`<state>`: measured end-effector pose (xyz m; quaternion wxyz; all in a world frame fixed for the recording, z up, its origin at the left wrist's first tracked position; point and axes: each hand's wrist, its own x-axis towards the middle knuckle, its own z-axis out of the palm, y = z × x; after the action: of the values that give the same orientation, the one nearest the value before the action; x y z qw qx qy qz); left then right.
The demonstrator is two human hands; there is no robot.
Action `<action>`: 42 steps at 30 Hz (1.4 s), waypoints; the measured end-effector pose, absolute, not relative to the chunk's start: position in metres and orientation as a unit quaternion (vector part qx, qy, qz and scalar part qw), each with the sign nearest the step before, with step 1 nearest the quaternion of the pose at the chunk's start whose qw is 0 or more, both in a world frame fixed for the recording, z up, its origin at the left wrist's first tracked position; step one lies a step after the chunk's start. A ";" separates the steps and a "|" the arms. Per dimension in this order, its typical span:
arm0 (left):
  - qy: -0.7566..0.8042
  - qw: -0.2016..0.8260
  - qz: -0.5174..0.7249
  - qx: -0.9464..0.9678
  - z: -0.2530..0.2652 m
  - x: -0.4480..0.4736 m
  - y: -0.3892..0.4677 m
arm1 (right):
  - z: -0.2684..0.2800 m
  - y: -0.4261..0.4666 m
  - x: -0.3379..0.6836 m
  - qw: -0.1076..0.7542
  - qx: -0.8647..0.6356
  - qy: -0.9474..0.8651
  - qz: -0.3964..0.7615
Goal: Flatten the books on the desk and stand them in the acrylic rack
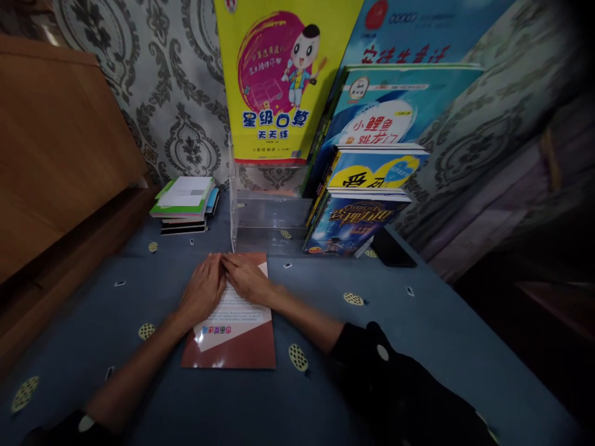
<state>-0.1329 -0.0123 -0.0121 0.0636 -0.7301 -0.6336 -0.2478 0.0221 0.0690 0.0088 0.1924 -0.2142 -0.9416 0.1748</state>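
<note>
A thin reddish-brown book (253, 348) with a white printed panel lies flat on the blue patterned tablecloth in front of me. My left hand (204, 286) rests on its upper left part, fingers laid forward and partly curved. From the right, my right hand (247, 280) lies across the upper part of the book with its fingers stretched out. The fingertips of both hands meet near the book's top edge. The hands cover much of the printed text, and neither is seen lifting the book.
Behind the book stands a clear acrylic rack (267, 238). It holds a yellow workbook (274, 133) and several upright books (353, 223) on the right. A small stack of books (183, 210) sits at the left, a dark flat object (394, 249) at the right, and a wooden panel (60, 148) at far left.
</note>
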 end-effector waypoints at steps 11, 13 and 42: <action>-0.654 0.068 -0.214 -0.722 -0.014 -0.133 -0.013 | 0.010 0.071 0.061 0.172 -0.267 -0.935 0.156; -0.656 0.066 -0.211 -0.722 -0.012 -0.132 -0.013 | 0.010 0.072 0.071 0.175 -0.271 -0.933 0.156; -0.467 -0.041 -0.121 -0.875 0.018 -0.104 0.009 | 0.001 0.097 0.101 0.299 -0.261 -0.859 0.324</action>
<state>-0.1037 0.0088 0.0182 -0.0406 -0.8752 -0.4666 -0.1213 0.1015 0.0969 0.0013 0.2991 -0.2610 -0.8587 0.3241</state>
